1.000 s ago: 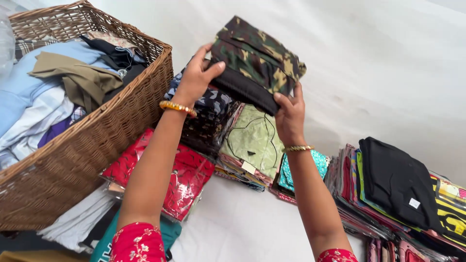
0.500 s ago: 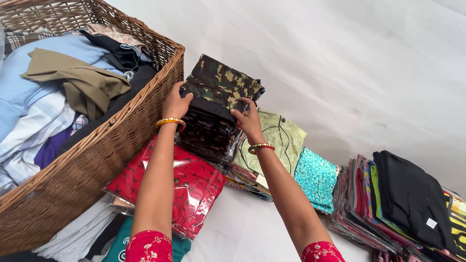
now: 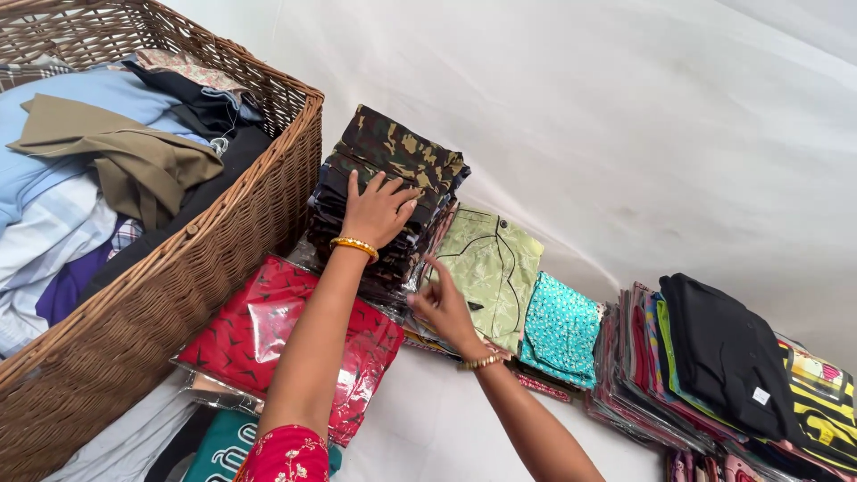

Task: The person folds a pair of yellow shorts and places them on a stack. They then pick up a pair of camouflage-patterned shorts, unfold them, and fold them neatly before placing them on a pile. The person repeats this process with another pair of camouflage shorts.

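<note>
Atop stack (image 3: 375, 241): camo bundle (image 3: 402, 156) now down, L hand (image 3: 379, 210) fingers spread, R hand (image 3: 442, 303) fingers loose.

You have bright, even daylight across the scene; shadows stay soft and short beside the wicker basket (image 3: 178, 295) and under the stacks; glare streaks the plastic on the red packet (image 3: 259, 330); focus is sharp throughout; slight wide-angle stretch at the edges.
</note>
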